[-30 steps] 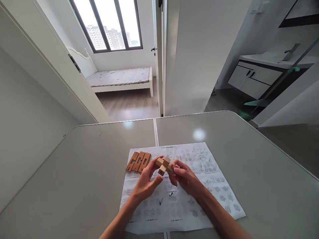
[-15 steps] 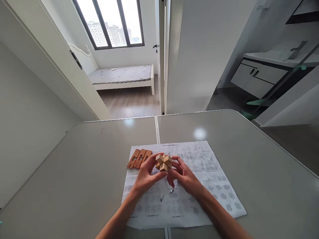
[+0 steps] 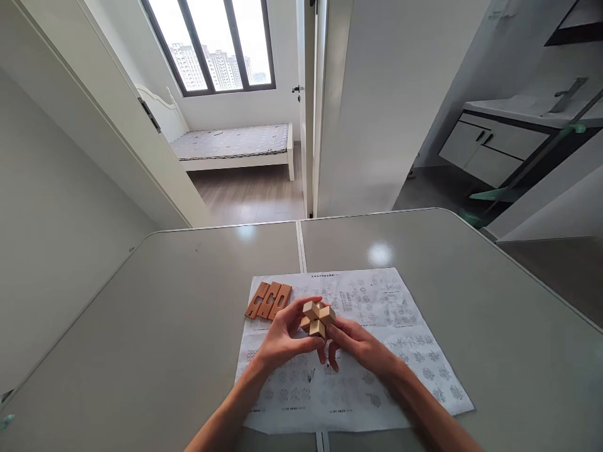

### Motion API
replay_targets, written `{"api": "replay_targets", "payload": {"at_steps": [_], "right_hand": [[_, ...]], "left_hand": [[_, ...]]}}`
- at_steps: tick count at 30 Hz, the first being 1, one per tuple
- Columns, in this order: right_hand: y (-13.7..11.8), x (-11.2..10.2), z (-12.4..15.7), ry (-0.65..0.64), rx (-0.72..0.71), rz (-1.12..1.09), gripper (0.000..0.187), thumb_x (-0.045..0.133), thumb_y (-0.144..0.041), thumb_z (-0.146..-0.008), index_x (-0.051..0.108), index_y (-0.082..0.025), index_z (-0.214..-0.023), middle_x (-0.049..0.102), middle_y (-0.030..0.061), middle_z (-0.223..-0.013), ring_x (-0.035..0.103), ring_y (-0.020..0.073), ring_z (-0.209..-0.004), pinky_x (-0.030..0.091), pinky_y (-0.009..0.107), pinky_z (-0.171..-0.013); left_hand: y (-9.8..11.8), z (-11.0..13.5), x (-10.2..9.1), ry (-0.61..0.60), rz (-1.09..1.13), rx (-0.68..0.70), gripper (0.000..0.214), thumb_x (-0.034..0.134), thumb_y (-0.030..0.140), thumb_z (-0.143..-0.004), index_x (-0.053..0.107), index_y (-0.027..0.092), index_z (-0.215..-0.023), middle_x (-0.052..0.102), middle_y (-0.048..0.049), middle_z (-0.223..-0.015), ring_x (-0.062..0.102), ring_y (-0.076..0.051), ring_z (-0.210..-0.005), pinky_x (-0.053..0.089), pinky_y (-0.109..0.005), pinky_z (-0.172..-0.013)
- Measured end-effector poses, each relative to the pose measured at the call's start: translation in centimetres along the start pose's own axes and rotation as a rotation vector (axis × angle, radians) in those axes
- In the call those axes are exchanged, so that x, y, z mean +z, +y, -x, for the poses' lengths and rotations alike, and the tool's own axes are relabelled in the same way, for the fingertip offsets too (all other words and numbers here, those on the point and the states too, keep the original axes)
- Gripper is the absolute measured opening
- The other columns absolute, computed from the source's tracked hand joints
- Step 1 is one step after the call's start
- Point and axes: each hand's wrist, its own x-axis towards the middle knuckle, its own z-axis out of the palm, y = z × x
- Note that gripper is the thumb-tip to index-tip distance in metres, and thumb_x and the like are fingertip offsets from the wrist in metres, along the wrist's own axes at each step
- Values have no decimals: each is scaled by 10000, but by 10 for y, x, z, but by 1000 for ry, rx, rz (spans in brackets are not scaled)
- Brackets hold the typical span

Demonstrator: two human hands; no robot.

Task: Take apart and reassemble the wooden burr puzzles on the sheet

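Observation:
A pale wooden burr puzzle (image 3: 317,319), made of interlocking square-ended bars, is held above the printed sheet. My left hand (image 3: 285,338) grips it from the left, thumb at its lower edge and fingers behind. From the right, my right hand (image 3: 362,345) closes on it, with the fingertips at its right side and some fingers curled below. Beneath both hands lies the white paper sheet (image 3: 414,333), covered in small puzzle diagrams. Flat reddish-brown wooden pieces with cut-outs (image 3: 268,300) lie side by side on the sheet's upper left, just beyond my left hand.
The sheet rests on a grey-beige table (image 3: 155,326) with a seam down its middle and rounded far corners. Past its far edge, a doorway shows a bed (image 3: 235,141) under a window. A washbasin cabinet (image 3: 494,147) is at the right.
Both hands have brought the puzzle slightly closer and to the right, and its tilt has changed a little. The right fingers have shifted on it. The whole view has drifted slightly.

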Motion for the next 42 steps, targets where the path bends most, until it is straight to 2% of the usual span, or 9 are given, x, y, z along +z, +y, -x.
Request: {"api": "replay_targets", "payload": {"at_steps": [4,7,13,19,24,26,34,39,42], "right_hand": [[-4,-4,4,-56,61,34,443,600,-592,-1018,646,-152,-994,656,38,-746,648,155,-607,537,273,-543],[-5,-3,4,-29,58,86,438,639,-582,-998,628,-163,-869,634,19,-667,599,141,-545,499,278,-546],[-2,2,4,106,-29,198,433,644,-562,-994,609,-183,-788,512,-34,-571,461,125,-530,395,278,-556],[-3,5,3,197,-76,315,457,650,-522,-989,584,-189,-683,534,-14,-616,462,136,-578,371,283,-574],[5,2,2,450,-88,383,319,751,-498,-912,681,-197,-833,537,-22,-674,454,151,-627,377,285,-598],[10,0,2,502,-84,380,307,766,-494,-896,682,-201,-861,532,-25,-683,449,151,-630,376,285,-599],[11,-4,3,427,-41,293,355,723,-558,-931,676,-207,-948,563,-30,-642,513,155,-589,408,278,-581],[12,-8,4,341,-41,261,366,706,-557,-954,668,-196,-998,531,-43,-639,468,133,-569,394,264,-561],[12,-9,4,338,-47,282,370,699,-565,-958,668,-199,-995,525,-48,-621,466,132,-554,387,267,-553]], "left_hand": [[1,0,0,-119,37,-6,714,921,393,-721,675,216,-1368,728,-146,-1348,703,-360,-1210,561,-445,-1035],[2,0,0,-128,49,0,731,927,413,-715,679,195,-1366,742,-157,-1326,697,-376,-1227,557,-461,-1050],[5,1,0,-74,-37,35,694,940,381,-706,707,199,-1335,752,-147,-1308,677,-377,-1254,520,-480,-1109],[1,3,0,-36,-92,66,672,931,316,-721,701,202,-1342,747,-140,-1317,678,-358,-1255,522,-476,-1110],[3,3,8,116,-337,126,680,939,298,-707,691,230,-1337,754,-113,-1308,678,-341,-1254,498,-505,-1142],[4,3,12,164,-416,161,658,931,289,-718,686,242,-1327,757,-99,-1299,682,-328,-1246,491,-502,-1147],[3,3,12,144,-419,185,684,930,333,-742,639,256,-1356,732,-99,-1349,675,-309,-1255,501,-462,-1125],[7,3,8,97,-466,174,641,913,329,-756,665,243,-1340,753,-97,-1311,700,-312,-1202,526,-453,-1091],[9,2,6,84,-474,166,626,899,348,-767,670,235,-1339,753,-101,-1309,702,-314,-1194,533,-458,-1083]]}}
